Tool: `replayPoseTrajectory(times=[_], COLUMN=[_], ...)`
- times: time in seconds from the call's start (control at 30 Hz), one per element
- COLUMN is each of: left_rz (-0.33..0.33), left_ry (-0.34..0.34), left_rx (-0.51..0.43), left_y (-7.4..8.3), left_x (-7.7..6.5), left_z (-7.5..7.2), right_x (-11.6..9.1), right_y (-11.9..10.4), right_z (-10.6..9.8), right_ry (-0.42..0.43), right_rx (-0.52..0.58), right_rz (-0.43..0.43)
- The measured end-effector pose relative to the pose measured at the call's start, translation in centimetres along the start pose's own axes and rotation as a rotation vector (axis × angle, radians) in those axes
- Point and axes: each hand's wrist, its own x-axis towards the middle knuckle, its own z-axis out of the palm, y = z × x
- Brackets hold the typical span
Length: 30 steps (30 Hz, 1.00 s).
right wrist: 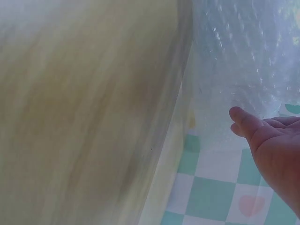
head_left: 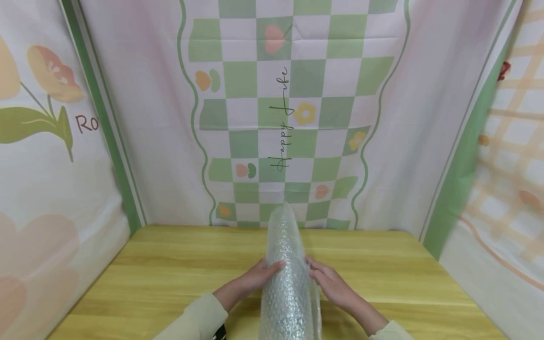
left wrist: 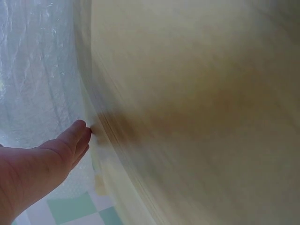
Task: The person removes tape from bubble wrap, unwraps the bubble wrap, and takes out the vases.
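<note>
A long roll of clear bubble wrap (head_left: 286, 293) stretches away from the front edge along the middle of the table, with its far end tapering up in front of the backdrop. My left hand (head_left: 256, 276) holds its left side, thumb lying over the top and the other fingers mostly hidden. On the opposite side, my right hand (head_left: 333, 285) grips the wrap near its loose right edge, thumb and fingers close together. The wrist views show the left hand (left wrist: 51, 157) and the right hand (right wrist: 272, 140) against the shiny plastic (left wrist: 37, 70).
The wrap lies over a wood-grain table (head_left: 182, 259). Behind it hangs a green-and-white checked cloth (head_left: 276, 141). Printed cloths close in the left side (head_left: 51, 189) and right side (head_left: 501, 203). Pale sleeves (head_left: 197, 321) cover the forearms.
</note>
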Motion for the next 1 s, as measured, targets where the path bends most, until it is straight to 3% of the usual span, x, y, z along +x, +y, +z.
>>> replayPoseTrajectory(times=[0.47, 0.73, 1.0], left_rz=[-0.027, -0.025, 0.008], left_ry=[0.031, 0.033, 0.026], left_rx=[0.027, 0.022, 0.007], left_y=[-0.3, -0.1, -0.4], left_x=[0.2, 0.1, 0.1], left_z=[-0.1, 0.0, 0.0], right_x=[-0.2, 0.1, 1.3], right_y=[0.0, -0.2, -0.7], right_z=[0.2, -0.3, -0.4], right_ry=[0.024, 0.011, 0.085], right_rx=[0.030, 0.045, 0.006], right_rz=[0.004, -0.087, -0.017])
